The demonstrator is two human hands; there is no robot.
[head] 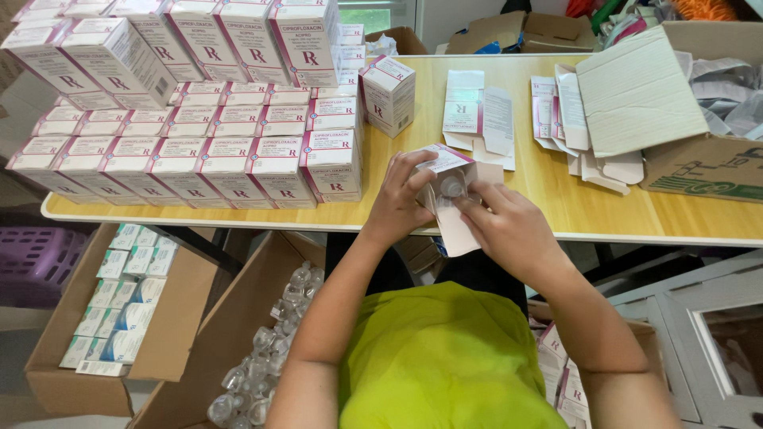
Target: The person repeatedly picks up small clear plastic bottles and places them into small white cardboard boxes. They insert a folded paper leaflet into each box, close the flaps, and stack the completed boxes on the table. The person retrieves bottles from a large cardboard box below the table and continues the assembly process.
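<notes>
Both hands meet over the near edge of the yellow table (556,199). Left hand (397,202) grips the side of an open white-and-magenta carton (447,163), fingers curled round it. Right hand (509,226) is closed on the carton's lower flap, pressing a clear plastic bottle (452,185) into the opening. Stacked finished cartons (199,151) stand just left; flat carton blanks (481,115) lie beyond.
</notes>
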